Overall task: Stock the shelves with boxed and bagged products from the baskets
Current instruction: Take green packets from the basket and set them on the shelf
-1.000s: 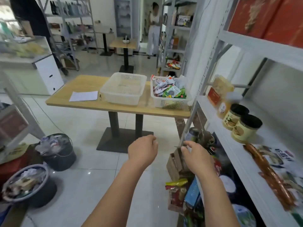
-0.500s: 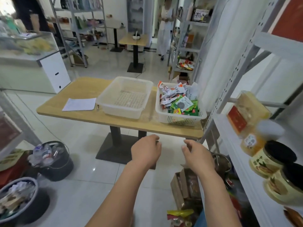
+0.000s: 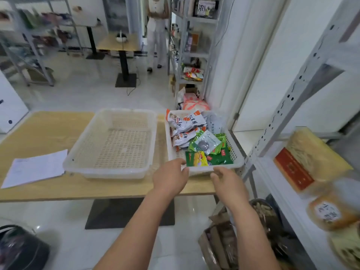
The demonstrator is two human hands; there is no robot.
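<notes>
On the wooden table (image 3: pixel 44 131) stand two white mesh baskets. The left basket (image 3: pixel 81 162) holds nothing. The right basket (image 3: pixel 236 160) is full of bagged snacks: white and orange bags (image 3: pixel 185 123) at the back, green bags (image 3: pixel 220 158) at the front. My left hand (image 3: pixel 169 179) reaches the near rim of the right basket, fingers loosely bent, holding nothing. My right hand (image 3: pixel 228 184) hovers just short of that rim, fingers relaxed and holding nothing. The white metal shelf (image 3: pixel 276 184) at my right carries yellow packs (image 3: pixel 309 158) and jars.
A sheet of paper (image 3: pixel 37 168) lies on the table's left part. A cardboard box (image 3: pixel 220 242) of goods sits on the floor under my right arm. A black bin (image 3: pixel 19 248) is at lower left. A person (image 3: pixel 157 30) stands by the far shelves.
I have stepped closer to the table. Both hands rose and moved forward from over the floor to the near rim of the right basket.
</notes>
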